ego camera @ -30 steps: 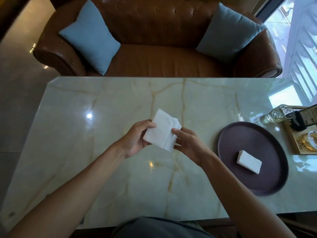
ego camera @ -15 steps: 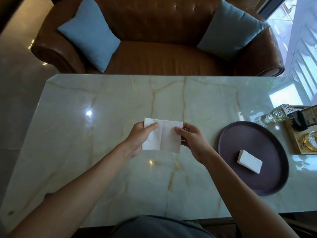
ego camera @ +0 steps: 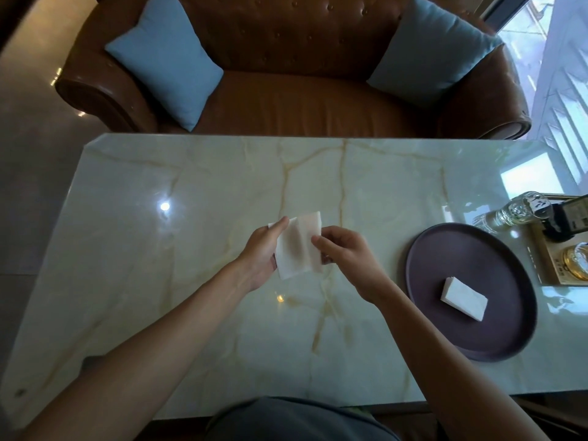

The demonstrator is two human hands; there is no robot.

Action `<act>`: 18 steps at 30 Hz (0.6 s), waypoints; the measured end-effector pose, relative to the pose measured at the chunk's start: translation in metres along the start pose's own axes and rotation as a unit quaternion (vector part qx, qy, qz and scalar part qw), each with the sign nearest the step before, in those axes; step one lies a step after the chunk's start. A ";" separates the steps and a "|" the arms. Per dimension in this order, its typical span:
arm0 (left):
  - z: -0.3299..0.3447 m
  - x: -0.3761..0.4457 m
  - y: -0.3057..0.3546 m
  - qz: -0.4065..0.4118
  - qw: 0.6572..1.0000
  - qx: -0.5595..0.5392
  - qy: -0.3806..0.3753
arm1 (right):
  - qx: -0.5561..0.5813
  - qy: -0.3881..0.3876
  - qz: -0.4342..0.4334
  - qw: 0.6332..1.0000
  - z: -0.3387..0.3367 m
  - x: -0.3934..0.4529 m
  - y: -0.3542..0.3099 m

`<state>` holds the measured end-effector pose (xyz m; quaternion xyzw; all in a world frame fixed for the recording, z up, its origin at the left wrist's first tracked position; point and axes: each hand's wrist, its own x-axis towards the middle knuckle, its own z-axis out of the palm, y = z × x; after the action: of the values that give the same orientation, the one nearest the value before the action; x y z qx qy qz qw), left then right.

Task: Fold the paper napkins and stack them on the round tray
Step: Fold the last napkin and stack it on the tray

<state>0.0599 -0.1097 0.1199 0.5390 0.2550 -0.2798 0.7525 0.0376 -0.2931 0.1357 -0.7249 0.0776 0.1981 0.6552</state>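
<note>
A white paper napkin [ego camera: 296, 246] is held above the middle of the marble table, bent along a lengthwise crease. My left hand [ego camera: 262, 253] pinches its left edge. My right hand [ego camera: 345, 253] grips its right side, fingers curled over the fold. To the right lies the round dark tray [ego camera: 496, 249], with one folded white napkin [ego camera: 464, 293] resting on it, apart from both hands.
A wooden tray [ego camera: 553, 275] at the right edge holds a glass bottle [ego camera: 515, 211], a dark bottle [ego camera: 569, 218] and a glass. A brown leather sofa [ego camera: 296, 100] with two blue cushions stands beyond the table [ego camera: 159, 249].
The napkin went from tilted to spread flat between both hands, and is now being closed along its middle crease, its right half turned toward the left.
</note>
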 end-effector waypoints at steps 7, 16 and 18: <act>-0.003 0.001 0.005 -0.026 0.983 -0.127 -0.131 | -0.072 0.031 -0.002 0.997 0.004 -0.005 -0.002; 0.002 -0.003 0.002 0.082 0.994 -0.033 -0.060 | 0.007 0.022 0.077 0.997 0.005 0.004 0.006; -0.001 -0.004 0.005 0.114 0.992 0.045 -0.037 | -0.017 0.035 0.062 0.997 0.001 0.006 0.005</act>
<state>0.0608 -0.1073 0.1257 0.5875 0.1508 -0.2231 0.7631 0.0407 -0.2916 0.1293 -0.7366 0.1415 0.2138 0.6259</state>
